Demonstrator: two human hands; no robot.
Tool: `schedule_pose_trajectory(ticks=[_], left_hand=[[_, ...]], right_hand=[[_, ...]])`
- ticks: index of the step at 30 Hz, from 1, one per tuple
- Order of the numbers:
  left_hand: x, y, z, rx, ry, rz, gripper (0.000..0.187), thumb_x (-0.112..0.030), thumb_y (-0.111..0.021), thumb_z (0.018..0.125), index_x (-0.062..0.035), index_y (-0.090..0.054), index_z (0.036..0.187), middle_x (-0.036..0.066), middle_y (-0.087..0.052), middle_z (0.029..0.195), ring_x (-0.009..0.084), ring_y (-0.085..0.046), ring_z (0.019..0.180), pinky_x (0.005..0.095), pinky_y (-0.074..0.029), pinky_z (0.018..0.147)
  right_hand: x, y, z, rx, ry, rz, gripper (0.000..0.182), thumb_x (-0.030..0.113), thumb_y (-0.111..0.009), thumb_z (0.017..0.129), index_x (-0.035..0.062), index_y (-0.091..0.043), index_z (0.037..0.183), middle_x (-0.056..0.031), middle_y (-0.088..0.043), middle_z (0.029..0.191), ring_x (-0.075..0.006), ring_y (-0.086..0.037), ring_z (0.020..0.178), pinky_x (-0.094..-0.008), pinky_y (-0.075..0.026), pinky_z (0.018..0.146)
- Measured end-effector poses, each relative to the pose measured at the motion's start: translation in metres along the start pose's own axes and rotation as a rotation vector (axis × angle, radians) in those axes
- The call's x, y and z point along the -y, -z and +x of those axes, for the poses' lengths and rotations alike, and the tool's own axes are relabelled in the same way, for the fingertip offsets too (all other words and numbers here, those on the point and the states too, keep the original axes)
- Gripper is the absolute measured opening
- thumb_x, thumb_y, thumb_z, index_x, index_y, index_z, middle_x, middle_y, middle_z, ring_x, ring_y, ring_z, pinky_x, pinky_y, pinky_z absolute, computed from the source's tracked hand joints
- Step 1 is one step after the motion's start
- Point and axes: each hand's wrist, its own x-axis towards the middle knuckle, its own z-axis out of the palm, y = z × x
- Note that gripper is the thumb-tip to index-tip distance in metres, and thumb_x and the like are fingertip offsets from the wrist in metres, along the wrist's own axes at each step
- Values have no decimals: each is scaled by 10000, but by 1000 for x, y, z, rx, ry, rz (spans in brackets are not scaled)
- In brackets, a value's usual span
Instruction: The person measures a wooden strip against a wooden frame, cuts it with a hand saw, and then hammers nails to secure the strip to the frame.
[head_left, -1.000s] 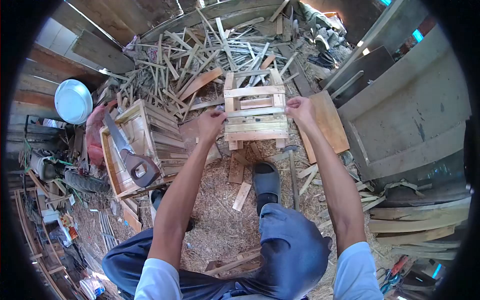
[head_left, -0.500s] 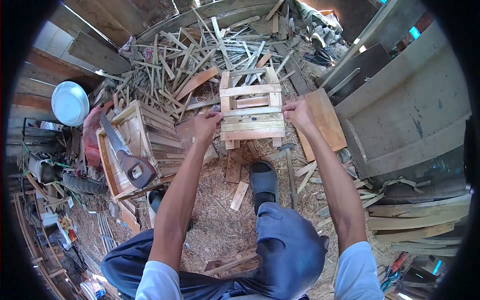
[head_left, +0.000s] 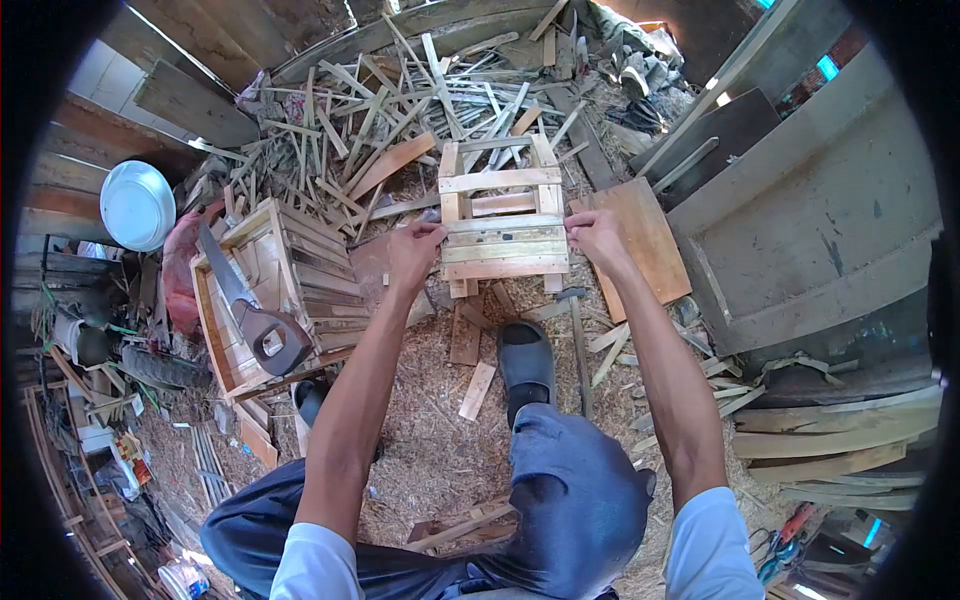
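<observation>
A small wooden chair frame stands on the floor in front of me, with several slats laid across its near part. My left hand has its fingertips closed at the left end of a narrow wooden slat. At the opposite end, my right hand pinches the same slat, thumb and fingers together. That slat lies crosswise on the frame, beside a slat with dark marks. A hammer rests on the floor just right of the frame.
To the left, a handsaw lies on a slatted wooden crate. Loose sticks are heaped behind the frame. A flat board and a large panel lean at the right. My sandalled foot is close to the frame.
The held slat has settled slightly nearer me, flatter against the neighbouring slat. Both hands keep their hold on its ends and have barely moved.
</observation>
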Motion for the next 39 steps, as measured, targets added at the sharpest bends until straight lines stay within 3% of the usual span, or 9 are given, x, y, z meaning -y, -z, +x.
schedule_pose_trajectory(ticks=[6,9,14,20,31,34,37,39], left_hand=[[30,-2,5,83,26,-299,308,-167,-688,897,42,-685,1124,65,-685,973,105,-612,836,237,-493,718],[38,-2,-3,77,42,-479,320,-121,-675,905,24,-660,1190,64,-680,1004,104,-609,856,237,-495,754],[42,-3,-9,68,-53,-278,343,-67,-688,884,34,-643,1209,68,-678,1025,120,-617,874,256,-508,801],[41,-2,-8,52,-106,-170,332,-72,-686,882,15,-657,1201,69,-684,1021,125,-629,887,266,-515,800],[43,-1,-4,48,-144,-4,352,-97,-683,877,8,-666,1213,91,-721,989,116,-641,843,257,-511,790],[49,-2,-2,12,-170,-32,343,-158,-705,837,-53,-706,1164,129,-743,941,183,-702,847,311,-537,784],[42,0,-5,20,-137,-35,337,-160,-704,841,-49,-708,1159,124,-743,936,170,-697,840,303,-535,780],[40,0,-7,42,-105,-18,344,-98,-688,880,22,-668,1201,94,-716,999,117,-638,853,263,-513,785]], right_hand=[[0,0,-6,1,-10,88,243,-47,-589,812,-36,-725,1013,-135,-741,899,-173,-713,771,-287,-573,688],[1,1,-13,72,-50,231,262,-88,-580,843,-84,-655,1094,-151,-684,1020,-180,-679,908,-277,-560,773],[2,0,-26,34,135,114,358,-42,-677,768,-11,-700,1123,-96,-729,995,-161,-685,909,-277,-539,846],[-11,-7,-24,-5,135,89,482,-39,-697,741,20,-665,1219,-81,-720,1061,-151,-674,942,-277,-532,866],[-7,-15,-35,-67,167,-18,470,-80,-669,764,7,-656,1226,-114,-720,1060,-159,-675,935,-277,-541,842],[-1,-15,-39,-53,139,-39,473,-77,-674,780,-7,-640,1247,-111,-714,1073,-154,-669,951,-270,-538,850],[-4,-17,-39,-60,143,-8,476,-72,-675,783,8,-642,1252,-112,-718,1066,-148,-673,950,-265,-536,846],[-4,-20,-42,-121,191,18,446,-103,-637,776,19,-674,1204,-139,-735,998,-166,-694,883,-285,-544,797]])
